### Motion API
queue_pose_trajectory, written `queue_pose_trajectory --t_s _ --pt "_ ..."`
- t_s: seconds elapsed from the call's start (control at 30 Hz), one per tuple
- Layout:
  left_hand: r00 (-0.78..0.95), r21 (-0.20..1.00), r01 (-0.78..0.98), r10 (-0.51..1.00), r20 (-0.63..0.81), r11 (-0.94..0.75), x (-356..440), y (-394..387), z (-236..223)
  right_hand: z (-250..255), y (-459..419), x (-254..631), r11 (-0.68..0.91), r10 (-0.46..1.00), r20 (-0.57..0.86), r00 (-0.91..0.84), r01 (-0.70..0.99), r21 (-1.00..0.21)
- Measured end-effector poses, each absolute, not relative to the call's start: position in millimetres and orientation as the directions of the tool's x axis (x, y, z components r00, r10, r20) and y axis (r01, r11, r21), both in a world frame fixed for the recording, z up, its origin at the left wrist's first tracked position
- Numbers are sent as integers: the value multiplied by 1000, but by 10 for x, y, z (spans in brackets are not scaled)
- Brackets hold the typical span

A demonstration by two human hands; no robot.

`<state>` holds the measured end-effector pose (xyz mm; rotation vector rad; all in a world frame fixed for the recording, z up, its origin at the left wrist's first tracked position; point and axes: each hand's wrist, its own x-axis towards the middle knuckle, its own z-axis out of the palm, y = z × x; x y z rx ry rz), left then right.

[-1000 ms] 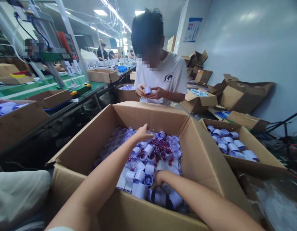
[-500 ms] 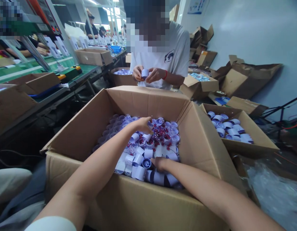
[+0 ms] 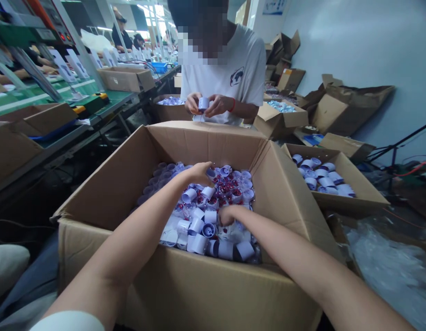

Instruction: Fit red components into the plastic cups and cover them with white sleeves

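Note:
Both arms reach into a large open cardboard box (image 3: 213,280) of lavender plastic cylinder parts (image 3: 189,196). My left hand (image 3: 201,173) is over the far middle of the pile, its fingers closed around a lavender cylindrical part (image 3: 211,173), partly hidden. Just in front and to the right, small red pieces (image 3: 227,186) lie scattered among the cylinders. My right hand (image 3: 227,215) is curled low in the pile, nearer the front wall, beside a white cylinder (image 3: 211,217). Its fingertips are hidden, so what it grips does not show. An open-ended cylinder (image 3: 208,230) faces up below it.
Across the box a person in a white shirt (image 3: 247,64) holds a similar cylinder (image 3: 203,104). To the right stands a smaller box (image 3: 357,195) of cylinders, with clear plastic bags (image 3: 388,266) below. A green workbench (image 3: 92,94) with cartons runs along the left.
My right hand has moved up and away from the front wall, uncovering parts there. My left hand stays over the far pile. The view has tilted down.

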<state>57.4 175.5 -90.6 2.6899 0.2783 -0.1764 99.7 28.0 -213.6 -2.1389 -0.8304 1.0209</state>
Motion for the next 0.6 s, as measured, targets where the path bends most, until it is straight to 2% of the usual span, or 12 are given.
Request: queue_pose_trajectory --t_s 0.1,0.2,0.3,0.4,0.5,0.6 --pt "973 402 225 179 -148 -888 566 1795 -881 -1826 324 1261 -655 746 -490 452 360 -665" --pt "962 382 254 193 -191 -889 556 1815 -813 -1521 330 1492 -619 771 -413 485 415 -667" --pt "947 379 288 202 -252 -879 546 1805 -750 -1288 318 1613 -535 773 -263 577 370 -760" --pt "938 364 313 227 -261 -877 537 1775 -744 -1121 299 1618 -342 740 -117 663 221 -913" --pt "936 372 313 218 -276 -874 528 1744 -797 -992 279 1555 -192 746 -59 663 130 -973" --pt "949 439 278 175 -261 -854 524 1728 -887 -904 264 1479 -129 788 -51 614 83 -988"
